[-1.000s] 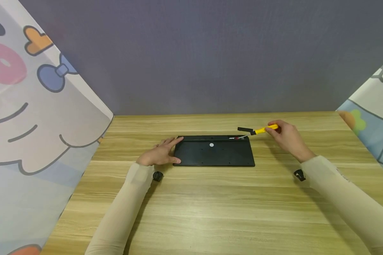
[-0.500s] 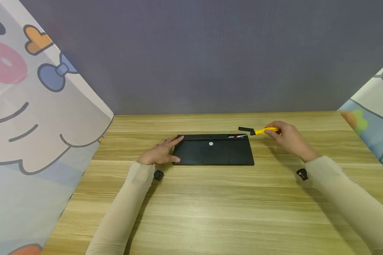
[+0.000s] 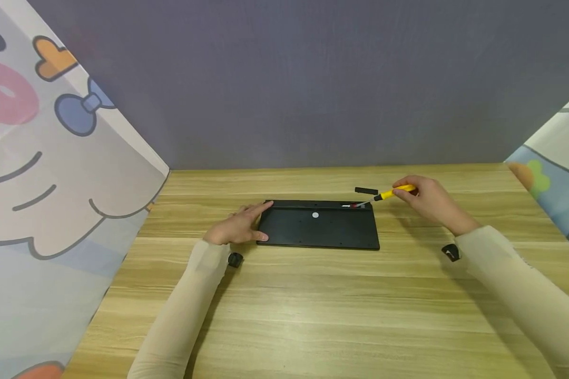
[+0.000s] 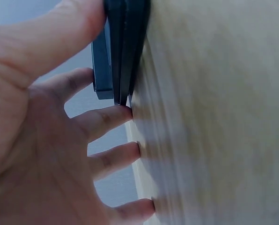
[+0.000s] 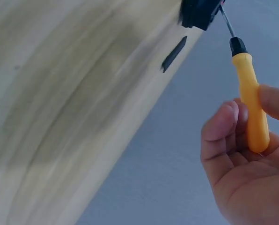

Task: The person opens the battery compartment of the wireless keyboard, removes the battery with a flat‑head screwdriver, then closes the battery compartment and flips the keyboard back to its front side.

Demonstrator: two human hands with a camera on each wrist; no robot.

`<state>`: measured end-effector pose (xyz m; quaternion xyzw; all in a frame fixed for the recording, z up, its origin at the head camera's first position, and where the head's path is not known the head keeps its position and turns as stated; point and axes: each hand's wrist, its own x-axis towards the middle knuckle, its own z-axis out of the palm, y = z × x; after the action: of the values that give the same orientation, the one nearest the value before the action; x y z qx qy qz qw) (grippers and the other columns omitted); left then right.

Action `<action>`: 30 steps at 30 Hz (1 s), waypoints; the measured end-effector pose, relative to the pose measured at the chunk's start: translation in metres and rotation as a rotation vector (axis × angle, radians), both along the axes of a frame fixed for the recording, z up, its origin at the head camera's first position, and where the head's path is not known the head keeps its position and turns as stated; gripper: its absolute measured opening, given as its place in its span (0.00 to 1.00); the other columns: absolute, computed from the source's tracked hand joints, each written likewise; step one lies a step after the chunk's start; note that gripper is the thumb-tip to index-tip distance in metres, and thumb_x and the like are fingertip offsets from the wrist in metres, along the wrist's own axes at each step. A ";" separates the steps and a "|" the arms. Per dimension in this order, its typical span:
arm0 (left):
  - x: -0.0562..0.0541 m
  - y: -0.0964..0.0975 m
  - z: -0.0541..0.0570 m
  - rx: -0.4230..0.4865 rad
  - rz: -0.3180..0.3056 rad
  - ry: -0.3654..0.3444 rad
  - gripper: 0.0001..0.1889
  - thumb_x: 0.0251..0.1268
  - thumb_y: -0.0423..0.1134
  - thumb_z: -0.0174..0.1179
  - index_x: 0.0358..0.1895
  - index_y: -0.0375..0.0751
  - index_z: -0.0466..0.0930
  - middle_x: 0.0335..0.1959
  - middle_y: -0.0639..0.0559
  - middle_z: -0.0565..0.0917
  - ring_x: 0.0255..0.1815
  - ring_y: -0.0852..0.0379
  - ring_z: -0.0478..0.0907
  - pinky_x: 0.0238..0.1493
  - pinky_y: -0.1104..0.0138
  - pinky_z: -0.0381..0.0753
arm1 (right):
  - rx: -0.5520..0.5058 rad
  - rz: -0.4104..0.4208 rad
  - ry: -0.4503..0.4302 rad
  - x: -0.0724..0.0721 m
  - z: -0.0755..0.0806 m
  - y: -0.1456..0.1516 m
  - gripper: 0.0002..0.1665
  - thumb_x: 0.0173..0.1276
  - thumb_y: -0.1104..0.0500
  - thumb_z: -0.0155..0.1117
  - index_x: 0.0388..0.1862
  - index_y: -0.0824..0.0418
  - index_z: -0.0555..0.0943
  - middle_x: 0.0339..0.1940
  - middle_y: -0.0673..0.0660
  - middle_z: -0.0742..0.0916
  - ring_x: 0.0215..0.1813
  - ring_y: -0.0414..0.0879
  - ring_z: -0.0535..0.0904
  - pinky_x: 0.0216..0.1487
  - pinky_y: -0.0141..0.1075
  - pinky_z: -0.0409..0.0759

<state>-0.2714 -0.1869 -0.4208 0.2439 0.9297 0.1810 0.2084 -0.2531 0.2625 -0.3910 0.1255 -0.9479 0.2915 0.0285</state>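
A black keyboard (image 3: 322,230), underside up with a white round sticker, lies on the wooden table. My left hand (image 3: 236,227) spreads over its left end, the thumb at the near edge and the index finger at the far corner. In the left wrist view, the other fingertips (image 4: 135,149) touch the tabletop. My right hand (image 3: 429,202) grips a yellow-handled screwdriver (image 3: 398,191) between thumb and fingers. The screwdriver's metal shaft slants down into an open slot at the keyboard's far right, where a red and silver battery (image 3: 352,206) lies. The exact tip contact is too small to tell.
Just beyond the keyboard's far right corner lies a small black battery cover (image 3: 366,190). A grey wall panel (image 3: 313,84) stands behind the table (image 3: 289,305). Printed cartoon sheets flank it on both sides.
The right hand and screwdriver shift slightly, with the handle lifting a little and the shaft showing more. The keyboard's right end turns slightly toward me. The left hand stays in place.
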 end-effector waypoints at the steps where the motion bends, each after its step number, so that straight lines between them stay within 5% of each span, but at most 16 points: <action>1: 0.000 0.000 0.000 0.003 0.004 -0.002 0.49 0.57 0.51 0.65 0.77 0.59 0.41 0.75 0.49 0.49 0.73 0.38 0.41 0.63 0.35 0.43 | 0.012 0.003 -0.012 0.000 -0.001 0.001 0.19 0.72 0.53 0.56 0.51 0.68 0.79 0.36 0.61 0.82 0.29 0.49 0.71 0.25 0.37 0.70; 8: 0.000 0.000 -0.001 -0.005 0.012 -0.003 0.49 0.57 0.52 0.65 0.76 0.61 0.41 0.75 0.50 0.51 0.74 0.40 0.42 0.63 0.35 0.44 | 0.054 0.050 -0.130 0.000 -0.014 0.008 0.20 0.72 0.53 0.56 0.54 0.66 0.78 0.49 0.67 0.80 0.40 0.54 0.75 0.39 0.47 0.73; 17: 0.000 0.000 0.000 -0.001 0.004 0.003 0.49 0.57 0.51 0.65 0.77 0.60 0.41 0.75 0.49 0.50 0.73 0.39 0.41 0.62 0.34 0.44 | 0.069 0.062 -0.107 0.004 -0.024 0.006 0.21 0.74 0.53 0.53 0.57 0.66 0.78 0.54 0.71 0.78 0.50 0.61 0.75 0.49 0.57 0.70; 24: 0.000 0.000 0.000 -0.005 0.006 0.000 0.49 0.57 0.52 0.65 0.76 0.61 0.41 0.75 0.50 0.49 0.73 0.38 0.40 0.63 0.35 0.43 | -0.012 -0.024 0.036 0.009 -0.009 -0.006 0.20 0.67 0.52 0.64 0.51 0.64 0.77 0.39 0.63 0.83 0.31 0.51 0.77 0.28 0.39 0.75; 30: 0.000 0.000 -0.001 -0.006 0.003 0.002 0.49 0.57 0.53 0.65 0.76 0.61 0.41 0.75 0.48 0.50 0.73 0.38 0.40 0.63 0.35 0.44 | -0.043 0.018 0.101 0.006 0.013 -0.031 0.17 0.67 0.47 0.62 0.44 0.58 0.77 0.32 0.55 0.81 0.28 0.47 0.74 0.27 0.35 0.73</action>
<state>-0.2716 -0.1868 -0.4215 0.2422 0.9308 0.1784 0.2077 -0.2468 0.2316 -0.3785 0.1481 -0.9376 0.3053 0.0764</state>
